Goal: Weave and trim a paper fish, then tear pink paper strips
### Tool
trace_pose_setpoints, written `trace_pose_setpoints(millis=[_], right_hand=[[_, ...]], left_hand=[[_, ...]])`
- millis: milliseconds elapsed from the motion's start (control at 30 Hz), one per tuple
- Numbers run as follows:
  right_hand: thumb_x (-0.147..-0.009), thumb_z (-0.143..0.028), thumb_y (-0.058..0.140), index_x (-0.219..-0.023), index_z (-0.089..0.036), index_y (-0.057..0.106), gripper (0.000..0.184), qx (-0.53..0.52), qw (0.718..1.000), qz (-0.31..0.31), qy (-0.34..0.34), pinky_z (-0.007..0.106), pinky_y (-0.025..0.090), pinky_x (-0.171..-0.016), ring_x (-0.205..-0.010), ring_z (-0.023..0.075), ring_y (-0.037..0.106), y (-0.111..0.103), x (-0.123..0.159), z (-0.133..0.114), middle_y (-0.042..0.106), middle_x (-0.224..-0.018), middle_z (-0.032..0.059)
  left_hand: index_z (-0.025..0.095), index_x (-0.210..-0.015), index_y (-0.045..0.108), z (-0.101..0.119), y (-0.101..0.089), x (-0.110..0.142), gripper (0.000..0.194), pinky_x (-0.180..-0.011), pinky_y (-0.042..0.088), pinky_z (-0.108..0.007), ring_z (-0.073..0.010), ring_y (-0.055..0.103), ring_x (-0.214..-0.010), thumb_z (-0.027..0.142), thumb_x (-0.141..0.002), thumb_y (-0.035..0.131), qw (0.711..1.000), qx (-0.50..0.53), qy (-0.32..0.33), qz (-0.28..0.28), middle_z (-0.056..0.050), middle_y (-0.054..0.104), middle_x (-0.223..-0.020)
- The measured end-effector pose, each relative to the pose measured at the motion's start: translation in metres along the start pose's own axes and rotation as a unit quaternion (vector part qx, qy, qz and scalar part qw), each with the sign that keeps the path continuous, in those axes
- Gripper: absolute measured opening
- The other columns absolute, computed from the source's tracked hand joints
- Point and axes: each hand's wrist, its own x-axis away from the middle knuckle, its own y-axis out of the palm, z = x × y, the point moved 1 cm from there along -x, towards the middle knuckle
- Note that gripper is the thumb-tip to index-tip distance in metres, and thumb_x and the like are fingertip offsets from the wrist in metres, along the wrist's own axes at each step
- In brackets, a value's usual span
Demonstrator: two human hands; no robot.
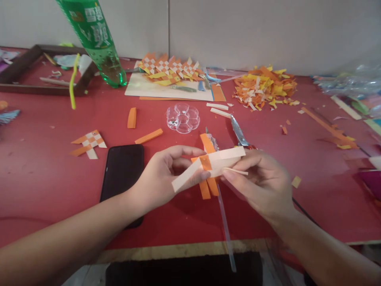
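Nearby, phone (122, 169) flanks left hand (166, 169), scissors (239, 132) lie just beyond right hand (263, 180), table edge (178, 250) nearer body; crossed orange-and-white paper strips (222, 161) between hands, pinched by both.

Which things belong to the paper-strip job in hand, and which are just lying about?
Likely in the job:
interlaced paper strips held by left hand and right hand
loose orange strips
scissors
woven paper fish

Apparently just lying about:
black smartphone
green soda bottle
dark frame
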Motion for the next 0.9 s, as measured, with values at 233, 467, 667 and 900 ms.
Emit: trace_pose_setpoints(millis=[233, 467, 667, 900], right_hand=[[-0.082, -0.015, 0.068, -0.073, -0.024, 0.060, 0.015, -0.015, 0.999, 0.004, 0.043, 0.023, 0.049, -0.044, -0.054, 0.0119, 0.061, -0.0006, 0.0022, 0.0020, 0.063, -0.065, -0.0028], [-0.079, -0.010, 0.071, -0.073, -0.024, 0.059, 0.019, -0.059, 0.997, 0.022, 0.046, 0.023, 0.058, -0.054, -0.061, 0.0125, 0.067, 0.0010, 0.0036, 0.0035, 0.068, -0.073, -0.0012], [-0.077, -0.004, 0.069, -0.084, -0.025, 0.057, 0.026, -0.072, 0.996, 0.015, 0.047, 0.022, 0.060, -0.058, -0.063, 0.0120, 0.070, 0.0022, 0.0036, 0.0019, 0.069, -0.077, -0.0039], [-0.083, -0.010, 0.068, -0.093, -0.025, 0.053, 0.024, -0.065, 0.995, 0.003, 0.082, 0.023, 0.060, -0.056, -0.059, 0.0125, 0.070, 0.0025, 0.0057, -0.0005, 0.070, -0.072, -0.0047]], left_hand=[[0.023, -0.091, 0.060, -0.0028, -0.0006, -0.0001, 0.032, -0.056, 0.046, -0.016, -0.0084, 0.060, -0.059, 0.021, -0.070, 0.084, 0.998, 0.046, 0.031, -0.002, 0.003, 0.066, -0.073], [0.022, -0.095, 0.059, 0.0015, 0.0007, -0.0010, 0.036, -0.056, 0.047, -0.020, -0.0133, 0.065, -0.063, 0.024, -0.070, 0.084, 0.999, 0.026, 0.032, 0.015, 0.000, 0.071, -0.075], [0.021, -0.094, 0.060, 0.0020, 0.0011, -0.0016, 0.031, -0.059, 0.050, -0.017, -0.0105, 0.067, -0.065, 0.023, -0.072, 0.082, 0.998, 0.062, 0.010, -0.004, 0.000, 0.073, -0.077], [0.018, -0.084, 0.059, 0.0060, 0.0024, 0.0010, 0.031, -0.054, 0.047, -0.012, -0.0062, 0.062, -0.060, 0.011, -0.066, 0.084, 0.998, 0.060, 0.031, 0.004, 0.004, 0.069, -0.071]])
